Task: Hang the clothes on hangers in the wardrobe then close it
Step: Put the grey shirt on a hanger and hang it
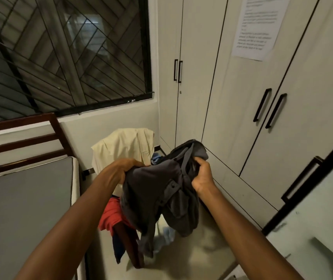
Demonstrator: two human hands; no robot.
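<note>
Left hand [124,168]: fingers curled over the upper left edge of the dark grey shirt [157,197], gripping it.
Right hand [201,175]: fist closed on the shirt's bunched right side.
Shirt: held up between both hands, above the floor, hem hanging loose.
Background: cream garment [125,146] draped behind; red garment [110,215] below.
Wardrobe [242,81]: white doors closed, at right.

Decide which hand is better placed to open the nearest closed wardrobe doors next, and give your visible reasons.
Probably the right hand. It grips the dark grey garment on the side nearer the wardrobe doors, whose black handles lie to its upper right. The left hand holds the garment's far side, towards the bed.
</note>
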